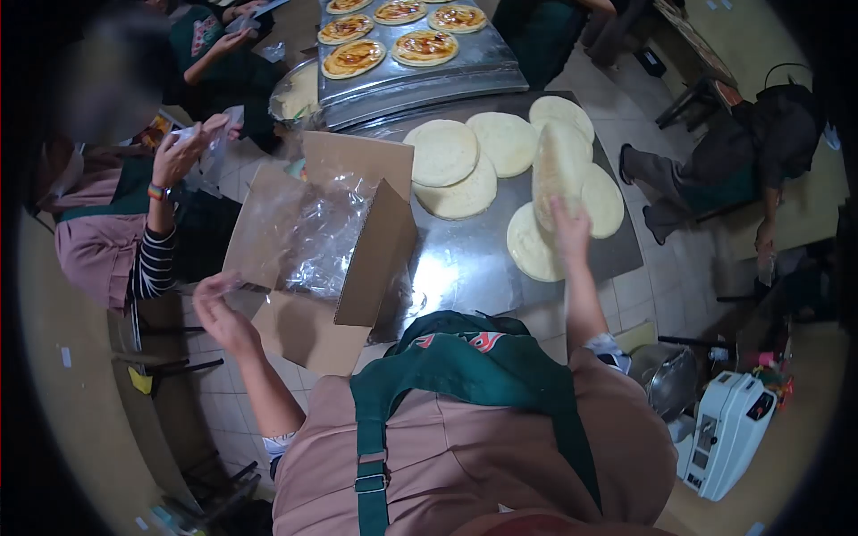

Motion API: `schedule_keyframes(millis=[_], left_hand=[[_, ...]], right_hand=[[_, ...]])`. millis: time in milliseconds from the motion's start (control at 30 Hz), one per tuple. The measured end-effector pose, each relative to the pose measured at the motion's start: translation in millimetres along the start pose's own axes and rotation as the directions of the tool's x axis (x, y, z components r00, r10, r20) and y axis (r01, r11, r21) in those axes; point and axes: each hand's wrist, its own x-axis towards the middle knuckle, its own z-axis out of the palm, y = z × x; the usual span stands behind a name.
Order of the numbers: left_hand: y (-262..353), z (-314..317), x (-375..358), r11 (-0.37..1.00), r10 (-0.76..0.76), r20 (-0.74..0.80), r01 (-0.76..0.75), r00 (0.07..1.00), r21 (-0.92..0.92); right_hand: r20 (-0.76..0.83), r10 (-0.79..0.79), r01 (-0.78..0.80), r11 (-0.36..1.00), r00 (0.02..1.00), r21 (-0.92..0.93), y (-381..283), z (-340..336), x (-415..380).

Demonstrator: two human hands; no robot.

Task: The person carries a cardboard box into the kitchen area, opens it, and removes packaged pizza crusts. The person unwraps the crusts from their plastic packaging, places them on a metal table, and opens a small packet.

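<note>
My right hand grips a pale round pizza base by its near edge, tilting it up over the other bases. Around it, several plain pizza bases lie on the metal table, some overlapping. My left hand is beside the open cardboard box, near its left flap, with its fingers apart. Clear plastic lines the box, and its edge comes close to my left fingertips; whether they touch is hard to make out.
Sauced pizzas rest on a metal conveyor surface beyond the table. At the left, a co-worker's hands hold a clear plastic bag. Other people stand farther back. A light-coloured machine sits at lower right.
</note>
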Motion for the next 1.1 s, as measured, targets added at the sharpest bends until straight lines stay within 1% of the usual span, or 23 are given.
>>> schedule_keyframes(millis=[33,67,100,133,167,233,300,333,400,433,500,567,667,733,767,800,833,900,967,1000,1033,1067,1100], left_hand=[[-7.7,-4.8,-2.3,0.927,0.060,0.257,-0.150,0.964,0.345],[-11.9,-6.8,-2.6,0.721,0.028,0.503,-0.366,0.864,0.588],[-10.5,0.1,-3.6,0.622,0.011,0.682,-0.539,0.731,0.568],[-9.8,12.5,-4.0,0.515,-0.029,0.823,-0.697,0.567,0.499],[-16.0,21.7,-4.6,0.566,-0.111,0.855,-0.675,0.507,0.474],[-31.2,33.4,-10.3,0.616,-0.185,0.881,-0.647,0.436,0.450],[-44.5,39.5,-14.3,0.430,-0.527,0.805,-0.732,0.271,0.528],[-54.3,44.1,-12.9,0.437,-0.520,0.813,-0.737,0.260,0.515],[-78.7,54.4,-10.2,0.378,-0.747,0.659,-0.759,0.088,0.530],[-98.9,54.9,-11.8,0.390,-0.734,0.675,-0.769,0.074,0.507],[-159.0,50.0,-15.2,0.289,-0.838,0.540,-0.906,-0.083,0.309],[-239.7,17.7,-21.1,0.438,-0.780,0.616,-0.799,-0.110,0.412],[-207.0,67.8,-27.5,0.461,-0.775,0.606,-0.816,-0.179,0.349],[-199.9,34.9,-10.7,0.472,-0.778,0.583,-0.829,-0.233,0.299],[-204.3,-15.8,11.8,0.467,-0.791,0.561,-0.832,-0.242,0.300],[-204.0,-28.9,28.1,0.460,-0.804,0.540,-0.835,-0.249,0.301],[-193.3,-8.0,30.7,0.454,-0.817,0.517,-0.838,-0.255,0.304],[-150.5,59.4,10.1,0.433,-0.848,0.459,-0.845,-0.263,0.315],[-111.1,67.6,11.7,0.397,-0.876,0.428,-0.838,-0.223,0.375],[-139.5,51.6,26.5,0.426,-0.867,0.425,-0.828,-0.259,0.365],[-165.5,41.4,41.7,0.452,-0.859,0.420,-0.818,-0.292,0.356],[-143.9,55.0,37.6,0.454,-0.855,0.426,-0.825,-0.297,0.337],[-94.0,70.5,29.9,0.354,-0.874,0.461,-0.848,-0.150,0.394]], right_hand=[[0.013,0.001,0.001,0.982,1.000,-0.190,23.8,11.9,-3.8],[0.191,-0.077,0.141,0.926,0.979,-0.351,42.5,18.5,-12.3],[0.375,-0.115,0.296,0.831,0.920,-0.471,60.3,24.8,-25.0],[0.478,0.037,0.319,0.697,0.878,-0.642,78.7,33.3,-38.9],[0.494,0.172,0.296,0.620,0.852,-0.727,75.3,40.1,-59.3],[0.493,0.180,0.295,0.614,0.851,-0.732,80.7,47.8,-88.0],[0.487,0.191,0.288,0.605,0.852,-0.742,85.3,51.3,-110.7],[0.492,0.193,0.262,0.654,0.849,-0.709,87.1,50.7,-119.4],[0.475,0.196,0.217,0.700,0.858,-0.680,95.3,45.5,-136.0],[0.482,0.195,0.209,0.720,0.854,-0.662,100.6,42.8,-141.8],[0.468,0.186,0.208,0.713,0.864,-0.669,107.3,36.3,-152.9],[0.406,0.197,0.146,0.725,0.892,-0.673,109.2,29.6,-161.3],[0.294,0.137,0.096,0.747,0.946,-0.658,121.9,16.9,-177.9],[0.330,0.234,-0.003,0.820,0.914,-0.572,134.9,-0.3,-187.6],[0.289,0.231,-0.024,0.818,0.929,-0.575,137.6,-5.8,-191.9],[0.302,0.353,-0.123,0.804,0.885,-0.581,133.6,-12.5,-195.0],[0.316,0.470,-0.219,0.779,0.824,-0.587,131.1,-20.4,-198.5],[0.260,0.483,-0.284,0.787,0.836,-0.548,146.4,-35.0,-209.4],[0.178,0.486,-0.356,0.802,0.855,-0.479,176.4,-49.5,-225.4],[0.158,0.488,-0.370,0.803,0.859,-0.468,195.1,-59.4,-236.5],[0.100,0.568,-0.476,0.761,0.817,-0.440,215.4,-70.8,-248.7],[0.047,0.642,-0.573,0.712,0.765,-0.405,233.1,-84.4,-261.4],[0.038,0.642,-0.580,0.714,0.765,-0.393,249.5,-98.6,-279.0]])
